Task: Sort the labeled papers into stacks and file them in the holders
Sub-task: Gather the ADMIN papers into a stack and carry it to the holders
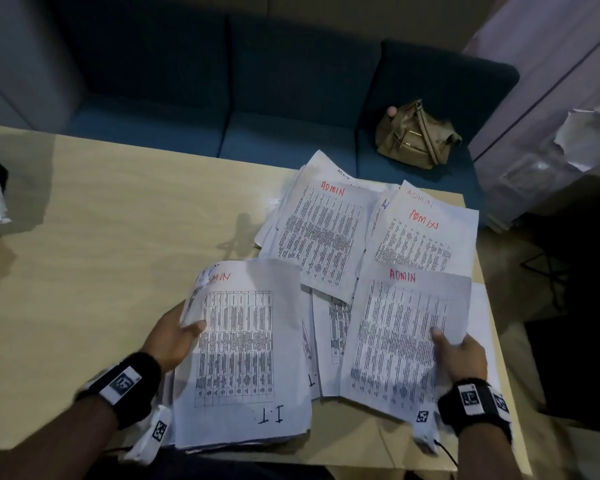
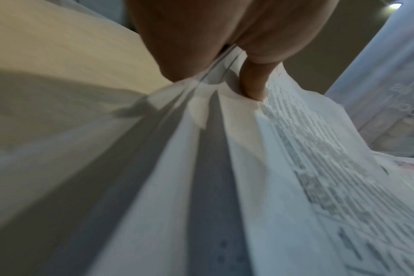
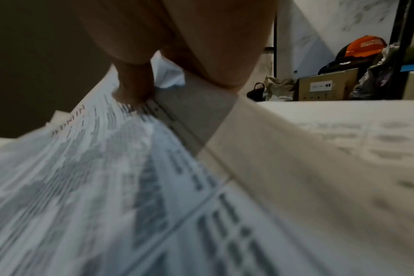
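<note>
Papers labelled ADMIN spread over the counter (image 1: 118, 209).
Left hand (image 1: 174, 337) pinches a thick stack (image 1: 239, 358); right hand (image 1: 461, 358) pinches one sheet (image 1: 402, 334), thumb on top.

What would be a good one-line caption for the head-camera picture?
Left hand grips a paper stack while the right hand lifts an ADMIN sheet over the table.

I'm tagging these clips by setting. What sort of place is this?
Probably an office lounge or waiting corner: a light wooden table strewn with printed sheets marked ADMIN, a blue cushioned sofa behind it, and a tan handbag left on the seat.
</note>
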